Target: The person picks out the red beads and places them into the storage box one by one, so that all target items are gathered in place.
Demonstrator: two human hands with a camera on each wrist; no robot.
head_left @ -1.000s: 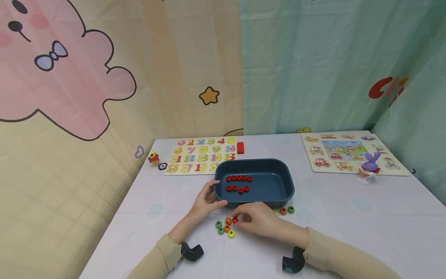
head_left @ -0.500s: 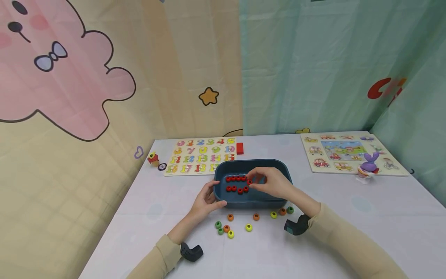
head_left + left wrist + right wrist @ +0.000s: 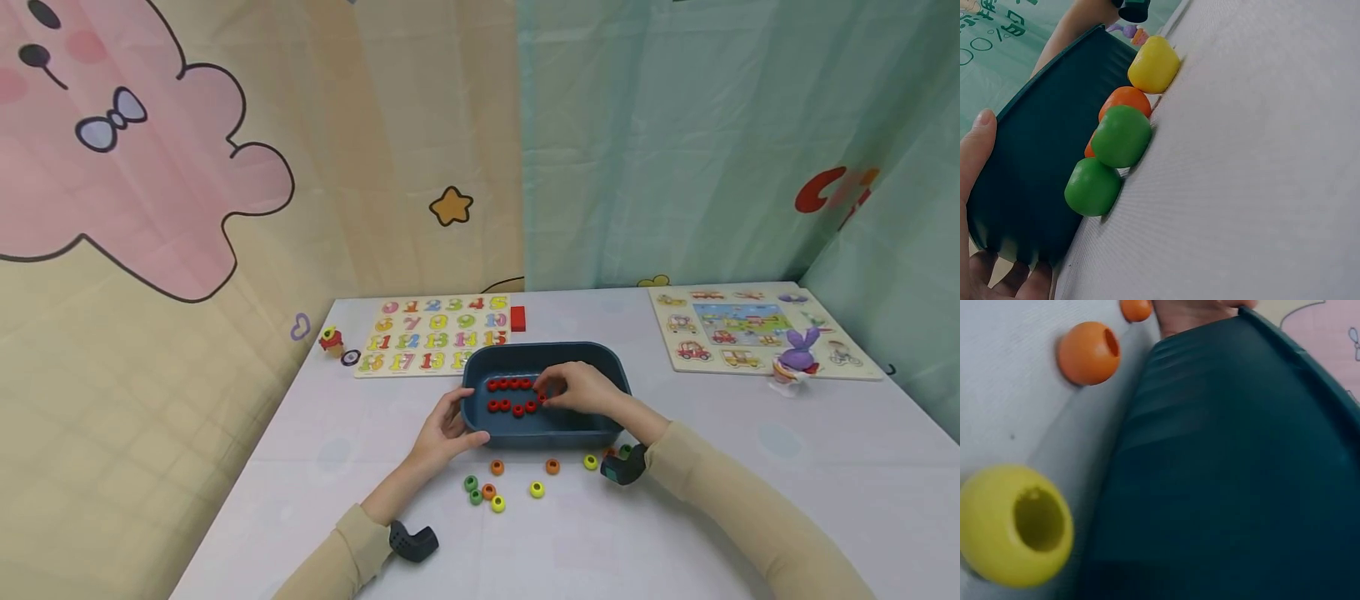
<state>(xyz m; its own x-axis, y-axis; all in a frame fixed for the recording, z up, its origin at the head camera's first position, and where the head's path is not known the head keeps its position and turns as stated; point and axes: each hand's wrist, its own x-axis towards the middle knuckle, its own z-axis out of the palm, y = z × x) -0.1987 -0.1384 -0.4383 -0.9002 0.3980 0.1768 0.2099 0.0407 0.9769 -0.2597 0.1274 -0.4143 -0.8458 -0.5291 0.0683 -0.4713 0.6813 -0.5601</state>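
A dark blue rectangular tray (image 3: 585,439) stands mid-table, holding red beads (image 3: 514,383) in two rows at its left. My left hand (image 3: 442,433) grips the tray's left end, thumb along the front wall and the other fingers around the end. In the left wrist view, its thumb (image 3: 979,144) lies against the tray wall. Over the tray's inside is my right hand (image 3: 581,390), thumb and forefinger pinching a red bead (image 3: 542,399) at the right end of the rows. The right wrist view shows the outer tray wall (image 3: 1210,462) but not the right fingertips.
Loose beads lie before the tray: green (image 3: 471,482), orange (image 3: 552,467) and yellow (image 3: 537,489). Behind are a number puzzle board (image 3: 435,333), a red block (image 3: 517,318) and a vehicle puzzle (image 3: 750,329). Small toys (image 3: 331,340) sit left; a purple-topped toy (image 3: 796,358) sits right.
My right hand has carried a red bead from the table in front up into the tray, then shifted slightly toward me. My left hand has stayed on the tray's end.
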